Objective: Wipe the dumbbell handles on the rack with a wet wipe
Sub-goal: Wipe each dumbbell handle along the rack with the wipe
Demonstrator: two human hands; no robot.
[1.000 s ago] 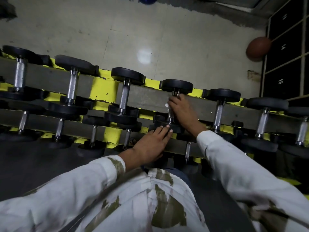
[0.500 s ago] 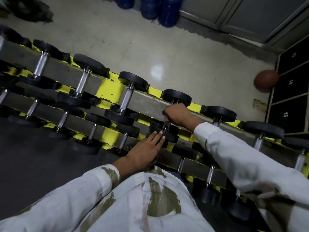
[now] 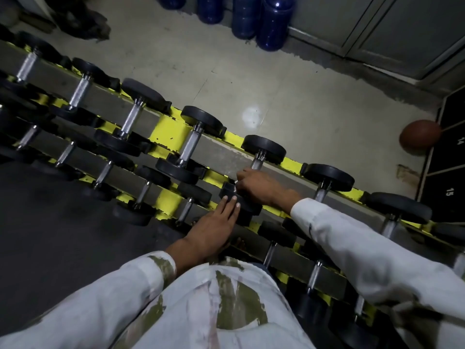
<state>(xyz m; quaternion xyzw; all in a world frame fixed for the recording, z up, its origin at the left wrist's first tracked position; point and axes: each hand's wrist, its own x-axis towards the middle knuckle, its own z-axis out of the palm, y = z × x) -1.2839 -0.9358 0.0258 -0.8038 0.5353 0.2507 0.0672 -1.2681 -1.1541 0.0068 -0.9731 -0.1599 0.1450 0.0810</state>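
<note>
A grey and yellow rack (image 3: 226,157) runs diagonally across the view with rows of black dumbbells on it. My right hand (image 3: 261,186) grips the chrome handle (image 3: 257,162) of one top-row dumbbell. A sliver of white wet wipe (image 3: 236,183) shows under its fingers. Only the handle's upper end shows above the hand. My left hand (image 3: 214,227) rests flat, fingers straight, on that dumbbell's near black head (image 3: 245,210). Neighbouring handles (image 3: 190,145) lie bare to the left.
Blue water jugs (image 3: 261,21) stand at the far wall. A brown ball (image 3: 419,137) lies by numbered black lockers (image 3: 450,177) at the right. Dark rubber floor (image 3: 50,235) spreads at the left, pale floor (image 3: 251,79) beyond the rack.
My right hand has slid down the handle toward the near head and curled tighter round it. My head has tilted, so the rack now slants. The left hand has stayed on the dumbbell head.
</note>
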